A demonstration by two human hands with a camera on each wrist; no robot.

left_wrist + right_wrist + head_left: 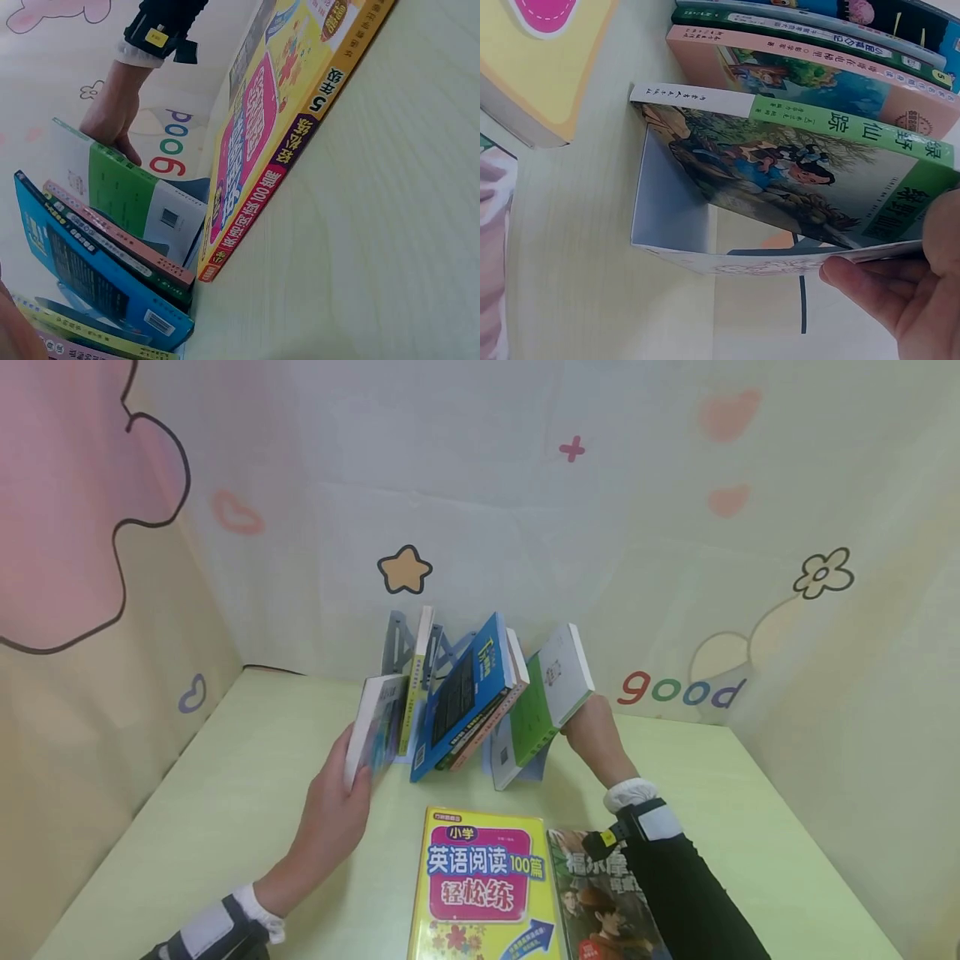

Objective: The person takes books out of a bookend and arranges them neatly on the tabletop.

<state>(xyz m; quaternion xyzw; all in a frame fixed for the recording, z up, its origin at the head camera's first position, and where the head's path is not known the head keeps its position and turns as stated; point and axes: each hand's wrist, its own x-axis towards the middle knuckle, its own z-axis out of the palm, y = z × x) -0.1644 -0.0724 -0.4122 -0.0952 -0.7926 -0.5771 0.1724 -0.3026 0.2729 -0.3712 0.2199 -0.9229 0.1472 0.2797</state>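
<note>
At the left end of the book row, my left hand [333, 806] grips a pale-covered book [372, 727], thumb on its near side; in the left wrist view only a sliver of that hand [16, 330] shows. My right hand [597, 739] holds the outer upper edge of a green and white book [551, 689], which leans at the right end. In the right wrist view its fingers lie by the book's illustrated cover [780, 169] and the white end panel [765, 261] of a book stand. Between the hands lean a blue book [465, 693], a pink-spined book [810, 67] and a thin yellow-spined book [415, 693].
A yellow English reading book [480, 877] lies flat in front of the row. Beside it a dark-covered book [603, 902] lies partly under my right forearm. Grey-blue stand parts [396, 643] show behind the books. A printed cloth wall [480, 510] rises behind the pale table [247, 777].
</note>
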